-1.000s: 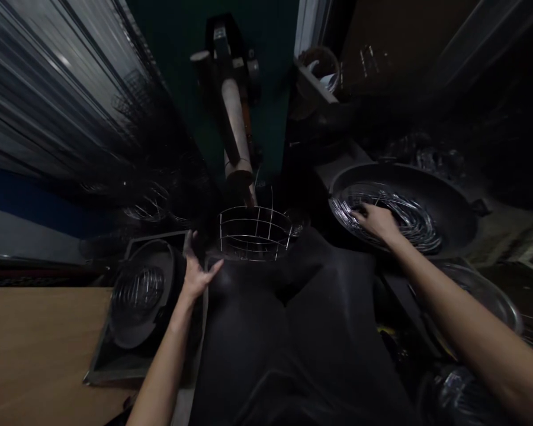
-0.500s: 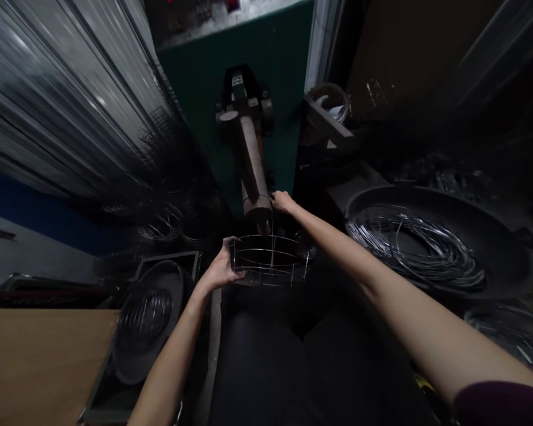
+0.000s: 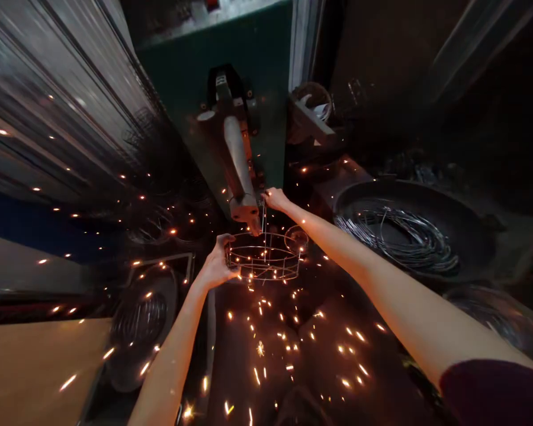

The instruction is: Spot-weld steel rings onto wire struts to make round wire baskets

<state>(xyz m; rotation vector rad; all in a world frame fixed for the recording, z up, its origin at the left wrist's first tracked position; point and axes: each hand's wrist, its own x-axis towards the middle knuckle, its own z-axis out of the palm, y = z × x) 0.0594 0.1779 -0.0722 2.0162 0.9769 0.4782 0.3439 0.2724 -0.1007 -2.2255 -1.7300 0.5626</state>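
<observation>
My left hand (image 3: 216, 264) grips the left side of a round wire basket frame (image 3: 263, 278), thumb below and fingers at its upper rim. The frame sits just under the electrode tip (image 3: 254, 226) of a spot welder arm (image 3: 240, 160). My right hand (image 3: 275, 199) is closed in a pinch beside the welder head, at the top of a thin upright metal wire (image 3: 264, 220). That wire runs down to the frame; its lower joint is hard to make out. Orange sparks (image 3: 260, 349) scatter around the frame, over my lap and both forearms.
A green machine body (image 3: 177, 77) stands ahead. To the right, a large dark pan (image 3: 475, 236) holds a bundle of metal wire rings (image 3: 426, 254). At left are another dark pan (image 3: 124, 367) and a wooden board (image 3: 35, 367). A small container (image 3: 324, 97) hangs beyond my right hand.
Bright sparks have burst out around the welder tip and lit the scene orange. My hands keep their grips; the view has shifted slightly, so the machine and pans appear further left.
</observation>
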